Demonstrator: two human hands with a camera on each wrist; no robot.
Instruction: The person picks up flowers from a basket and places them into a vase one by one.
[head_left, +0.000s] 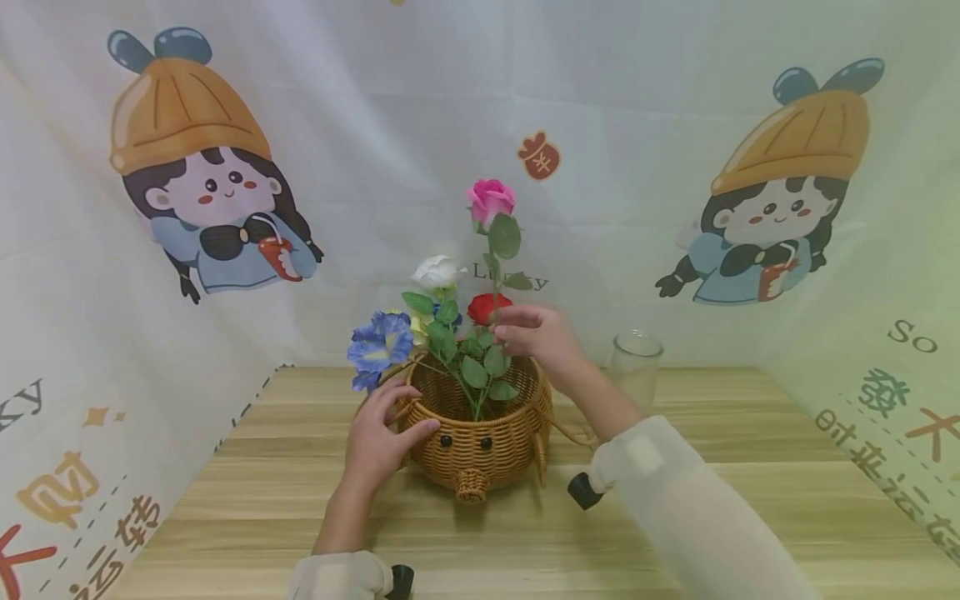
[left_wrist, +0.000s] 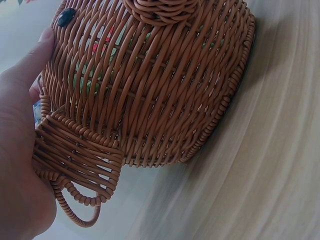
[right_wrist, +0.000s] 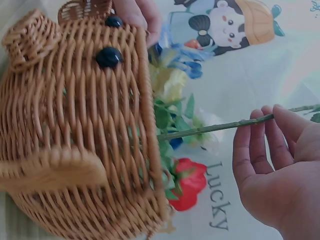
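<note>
One pink rose [head_left: 491, 204], green-leaved, upright over a wicker basket [head_left: 495, 457]
Bloom [head_left: 492, 198] above the right hand [head_left: 544, 342] pinching its stem [right_wrist: 215, 128]; left hand [head_left: 379, 432] grips the rim [head_left: 510, 423].

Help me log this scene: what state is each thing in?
Brown wicker pig-faced basket: upright, uncovered.
Long-stemmed pink rose: upright, stem in basket.
Layered white rose: open.
Round red rose: open.
Ruffled blue flower: open.
Pale yellow flower: partly hidden.
Clear cylindrical glass jar: upright, uncovered.
Left hand: gripping basket.
Right hand: pinching rose stem.
</note>
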